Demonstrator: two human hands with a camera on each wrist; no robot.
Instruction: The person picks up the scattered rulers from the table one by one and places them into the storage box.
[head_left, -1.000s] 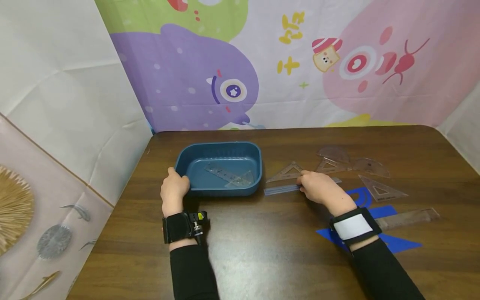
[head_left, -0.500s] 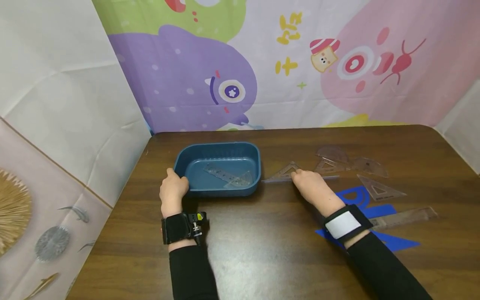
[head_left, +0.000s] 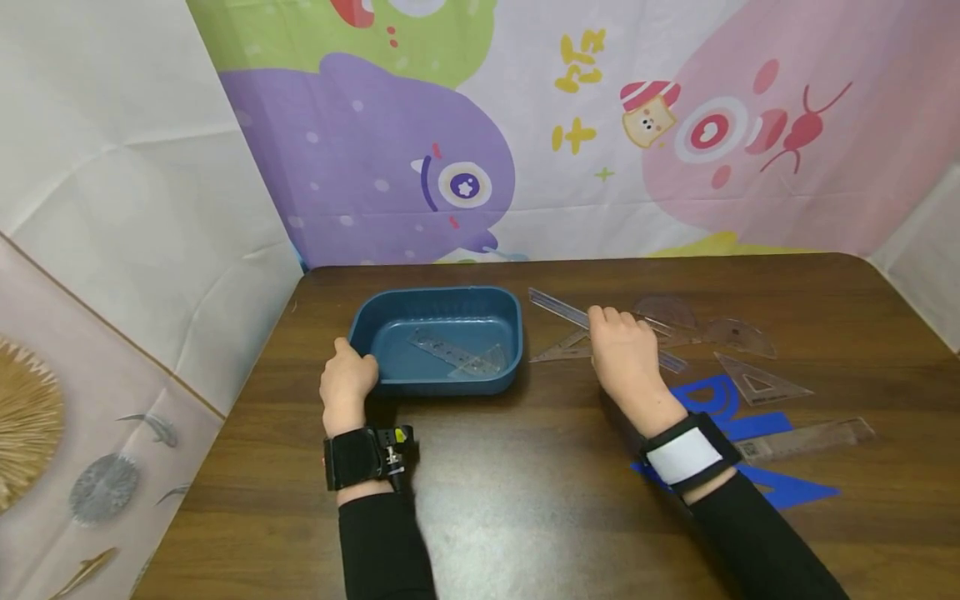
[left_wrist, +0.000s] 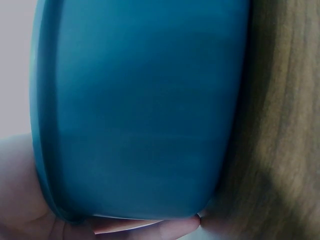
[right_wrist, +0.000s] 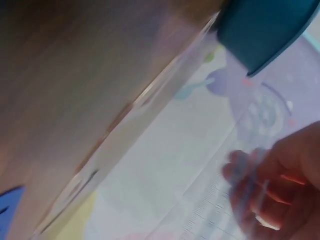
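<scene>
My left hand (head_left: 348, 379) grips the left end of a blue plastic box (head_left: 442, 387), thumb near the rim. In the left wrist view, the box wall (left_wrist: 145, 110) fills most of the picture. Inside the box lie a short clear ruler (head_left: 438, 346) and a clear piece with a slanted edge (head_left: 487, 360). Right of the box, my right hand (head_left: 626, 354) holds a long clear ruler (head_left: 558, 307) by its middle, raised and slanting. The right wrist view shows that ruler's scale (right_wrist: 210, 210) passing through the curled fingers (right_wrist: 240, 200).
A clear set square (head_left: 558, 348) lies partly beneath the held ruler. Clear protractors (head_left: 741, 336) and another set square (head_left: 761, 382) lie farther right. Nearer are a blue protractor (head_left: 723, 396), a blue strip (head_left: 761, 423), a blue set square (head_left: 802, 486) and a clear ruler (head_left: 813, 442).
My right hand has picked the long ruler up from the table. The ruler has turned so its left end points up and away. My left hand has stayed on the box.
</scene>
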